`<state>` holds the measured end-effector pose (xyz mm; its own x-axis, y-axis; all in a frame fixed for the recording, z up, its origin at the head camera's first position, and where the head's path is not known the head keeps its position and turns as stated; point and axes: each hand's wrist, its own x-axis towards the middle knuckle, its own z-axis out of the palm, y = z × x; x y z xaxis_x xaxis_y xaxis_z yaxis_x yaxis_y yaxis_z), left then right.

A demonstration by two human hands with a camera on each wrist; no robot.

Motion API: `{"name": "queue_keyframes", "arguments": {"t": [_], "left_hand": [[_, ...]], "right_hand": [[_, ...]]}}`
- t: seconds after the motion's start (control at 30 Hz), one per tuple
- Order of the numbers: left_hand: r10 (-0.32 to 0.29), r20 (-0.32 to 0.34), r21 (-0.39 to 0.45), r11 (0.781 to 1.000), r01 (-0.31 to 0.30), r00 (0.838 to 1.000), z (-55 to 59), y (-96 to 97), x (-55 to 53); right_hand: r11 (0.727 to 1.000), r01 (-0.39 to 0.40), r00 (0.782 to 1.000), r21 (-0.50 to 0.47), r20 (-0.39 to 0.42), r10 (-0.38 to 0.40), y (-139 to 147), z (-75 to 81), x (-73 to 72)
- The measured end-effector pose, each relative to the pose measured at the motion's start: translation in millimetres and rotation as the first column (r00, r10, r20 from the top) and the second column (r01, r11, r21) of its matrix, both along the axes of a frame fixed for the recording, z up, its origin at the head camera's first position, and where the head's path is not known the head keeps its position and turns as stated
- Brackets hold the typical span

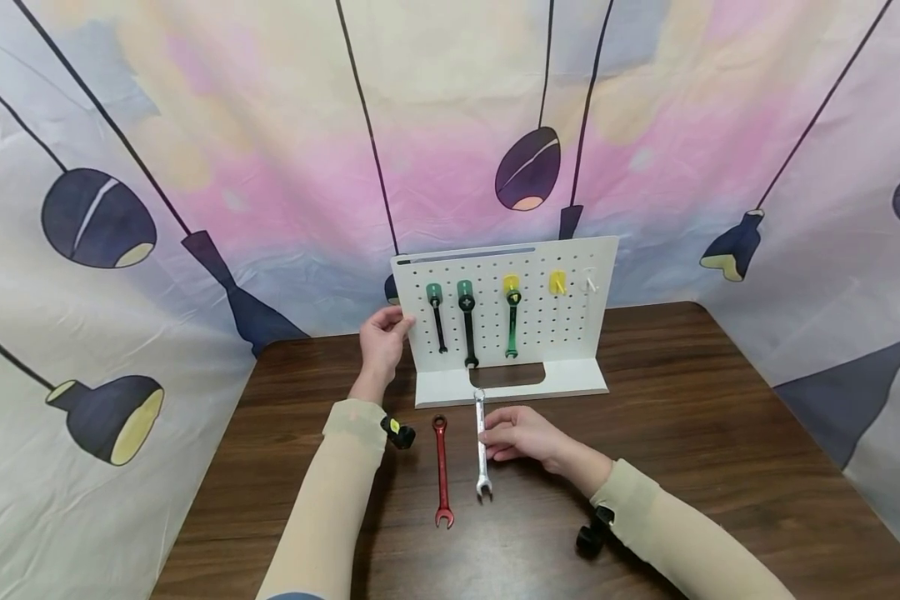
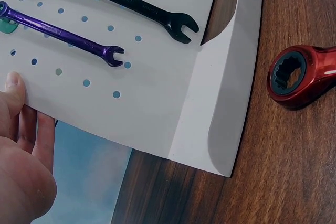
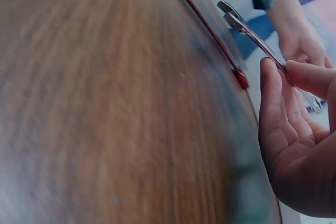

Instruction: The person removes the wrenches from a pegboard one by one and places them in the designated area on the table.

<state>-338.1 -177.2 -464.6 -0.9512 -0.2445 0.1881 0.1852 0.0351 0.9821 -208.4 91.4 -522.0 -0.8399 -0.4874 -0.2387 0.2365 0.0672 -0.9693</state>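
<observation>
My left hand [image 1: 381, 342] grips the left edge of a white pegboard stand [image 1: 581, 375], its thumb on the front and its fingers behind. In the left wrist view that hand [image 2: 23, 156] is beside a small purple combination wrench [image 2: 63, 34]. My right hand [image 1: 523, 435] pinches a silver combination wrench [image 1: 482, 462] between thumb and fingers, in front of the board. The wrench's open end points toward me. To its left, a red ratcheting wrench [image 1: 442, 471] lies on the table; its ring end [image 2: 288, 73] shows in the left wrist view.
Near the purple wrench, a larger dark wrench [image 1: 469, 333] and a green wrench [image 1: 512, 329] hang from hooks. Further right are a bare yellow hook [image 1: 557, 282] and a clear hook [image 1: 589, 281]. The dark wooden table [image 1: 690, 400] meets a patterned cloth [image 1: 285, 167] behind.
</observation>
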Motion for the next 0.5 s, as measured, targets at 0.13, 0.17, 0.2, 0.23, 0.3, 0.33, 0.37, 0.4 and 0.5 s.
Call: {"name": "queue_keyframes", "arguments": {"t": [0.13,0.17,0.2,0.23,0.3,0.33,0.37,0.4,0.5], "left_hand": [[-0.001,0.019,0.008,1.0,0.001,1.0,-0.5,-0.4,-0.2],[-0.001,0.02,0.007,1.0,0.001,1.0,-0.3,-0.4,0.0],[-0.001,0.019,0.008,1.0,0.001,1.0,-0.2,-0.4,0.0],[-0.001,0.016,0.008,1.0,0.001,1.0,-0.1,-0.5,0.0],[-0.002,0.01,0.007,1.0,0.002,1.0,-0.5,-0.8,-0.4],[-0.001,0.003,0.007,1.0,0.001,1.0,-0.5,-0.9,-0.3],[-0.002,-0.006,0.008,1.0,0.002,1.0,-0.7,-1.2,-0.4],[-0.003,-0.012,0.01,1.0,0.003,1.0,-1.2,-1.4,-0.8],[-0.003,-0.025,0.011,1.0,0.003,1.0,-2.2,-1.5,-1.1]], "right_hand": [[1.0,-0.023,1.0,0.003,0.019,0.023,-12,-3.1,3.3],[1.0,-0.025,0.999,0.003,0.027,0.025,-14,-3.7,3.9],[1.0,-0.028,0.999,0.002,0.03,0.028,-17,-4.1,4.7],[1.0,-0.031,0.999,0.003,0.034,0.031,-19,-4.6,5.2],[0.999,-0.038,0.999,0.005,0.036,0.038,-24,-5.0,6.2],[0.999,-0.042,0.998,0.006,0.04,0.041,-26,-5.3,6.6],[0.999,-0.046,0.998,0.008,0.044,0.046,-28,-5.6,6.8],[0.999,-0.049,0.998,0.012,0.046,0.049,-29,-5.8,7.0],[0.998,-0.055,0.997,0.023,0.055,0.054,-33,-6.6,7.6]]}}
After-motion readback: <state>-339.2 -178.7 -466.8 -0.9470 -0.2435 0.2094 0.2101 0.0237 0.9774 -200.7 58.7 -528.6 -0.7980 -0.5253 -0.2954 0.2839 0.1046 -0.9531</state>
